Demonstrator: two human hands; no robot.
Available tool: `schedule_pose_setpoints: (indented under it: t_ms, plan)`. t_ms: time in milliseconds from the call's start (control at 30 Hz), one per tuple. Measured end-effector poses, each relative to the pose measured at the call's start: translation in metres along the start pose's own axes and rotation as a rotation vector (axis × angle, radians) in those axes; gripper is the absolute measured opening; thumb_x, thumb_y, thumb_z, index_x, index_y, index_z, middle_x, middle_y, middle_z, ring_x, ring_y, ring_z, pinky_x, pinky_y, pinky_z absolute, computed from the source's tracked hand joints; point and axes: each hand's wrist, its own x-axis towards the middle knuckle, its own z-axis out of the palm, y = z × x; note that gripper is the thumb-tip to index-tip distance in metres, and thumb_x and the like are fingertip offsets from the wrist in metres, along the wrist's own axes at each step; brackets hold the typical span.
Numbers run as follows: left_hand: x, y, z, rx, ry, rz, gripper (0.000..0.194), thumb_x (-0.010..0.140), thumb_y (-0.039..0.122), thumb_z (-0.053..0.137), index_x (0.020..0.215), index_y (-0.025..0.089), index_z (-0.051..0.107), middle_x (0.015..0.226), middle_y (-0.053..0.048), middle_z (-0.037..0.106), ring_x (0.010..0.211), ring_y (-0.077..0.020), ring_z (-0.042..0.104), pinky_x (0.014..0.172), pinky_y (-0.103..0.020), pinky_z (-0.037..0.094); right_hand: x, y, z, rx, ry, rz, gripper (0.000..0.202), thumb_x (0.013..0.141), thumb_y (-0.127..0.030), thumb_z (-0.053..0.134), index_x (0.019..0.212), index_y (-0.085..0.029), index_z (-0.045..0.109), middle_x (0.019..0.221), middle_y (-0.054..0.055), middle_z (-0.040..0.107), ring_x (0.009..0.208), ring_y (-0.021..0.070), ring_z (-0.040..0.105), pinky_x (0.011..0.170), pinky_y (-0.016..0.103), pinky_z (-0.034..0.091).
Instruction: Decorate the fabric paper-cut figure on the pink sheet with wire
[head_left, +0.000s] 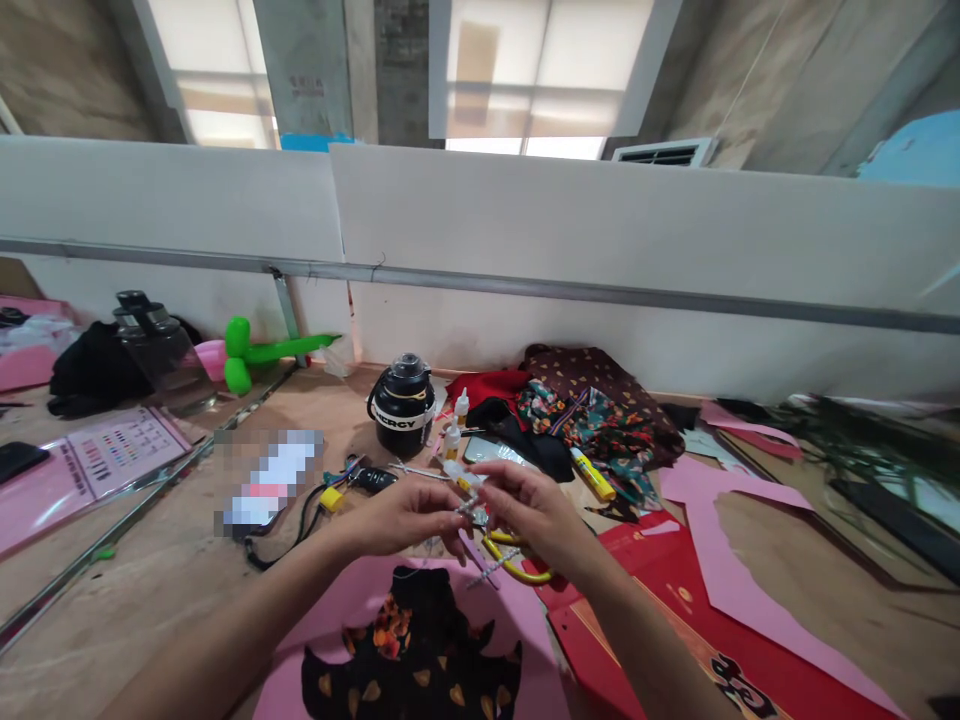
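Note:
My left hand (pixel 424 515) is closed, its fingertips pinching a thin string of pale beads (pixel 493 572). Facing it, my right hand (pixel 534 512) is also closed, with fingertips at the same string; part of the strand hangs below. A small bottle with a yellowish label (pixel 466 481) shows at the right fingertips; whether it is gripped I cannot tell. Yellow-handled scissors (pixel 529 574) lie under or against my right palm, partly hidden. Below the hands, a dark patterned fabric cutout (pixel 420 650) with orange flowers and gold hearts lies on pink paper (pixel 300 655).
Beyond the hands stand small glue bottles (pixel 452 440) and a black jug (pixel 405 408). A phone (pixel 274 480) and keys (pixel 373 480) lie left. Heaped fabrics (pixel 592 400), a yellow glue stick (pixel 592 474), red paper (pixel 600 640) and pink offcuts (pixel 720 560) lie right.

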Motion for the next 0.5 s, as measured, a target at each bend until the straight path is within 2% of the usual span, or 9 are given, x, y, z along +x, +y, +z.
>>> schedule_pose_setpoints:
  t_ms: [100, 200, 300, 500]
  plan:
    - [-0.001, 0.0, -0.001, -0.064, 0.063, -0.016, 0.03, 0.079, 0.043, 0.065, 0.084, 0.014, 0.068, 0.077, -0.006, 0.071, 0.072, -0.0172, 0.067, 0.073, -0.03, 0.051, 0.003, 0.002, -0.007, 0.066, 0.126, 0.043, 0.038, 0.077, -0.055, 0.062, 0.088, -0.018, 0.063, 0.066, -0.001, 0.061, 0.05, 0.0093, 0.051, 0.045, 0.021, 0.037]
    - [-0.002, -0.001, -0.003, -0.077, 0.071, -0.026, 0.031, 0.079, 0.043, 0.065, 0.084, 0.013, 0.068, 0.075, -0.006, 0.072, 0.071, -0.0171, 0.067, 0.073, -0.03, 0.051, 0.004, 0.002, -0.008, 0.088, 0.066, 0.102, 0.044, 0.076, -0.061, 0.058, 0.076, -0.017, 0.062, 0.062, 0.0, 0.06, 0.05, 0.0103, 0.052, 0.045, 0.021, 0.036]
    - [-0.002, -0.002, -0.002, -0.069, 0.068, -0.036, 0.032, 0.079, 0.045, 0.064, 0.084, 0.013, 0.068, 0.076, -0.006, 0.072, 0.071, -0.0179, 0.068, 0.071, -0.03, 0.051, 0.002, 0.0, -0.001, 0.066, -0.013, 0.076, 0.048, 0.076, -0.064, 0.056, 0.072, -0.017, 0.061, 0.065, 0.0, 0.059, 0.052, 0.0105, 0.052, 0.047, 0.022, 0.037]
    - [-0.002, 0.001, 0.002, -0.106, 0.033, -0.032, 0.031, 0.078, 0.044, 0.065, 0.084, 0.014, 0.068, 0.077, -0.005, 0.07, 0.07, -0.017, 0.067, 0.073, -0.03, 0.051, -0.001, 0.001, 0.008, 0.006, -0.03, 0.036, 0.039, 0.076, -0.056, 0.062, 0.067, -0.019, 0.055, 0.062, -0.002, 0.055, 0.053, 0.0104, 0.05, 0.05, 0.022, 0.038]
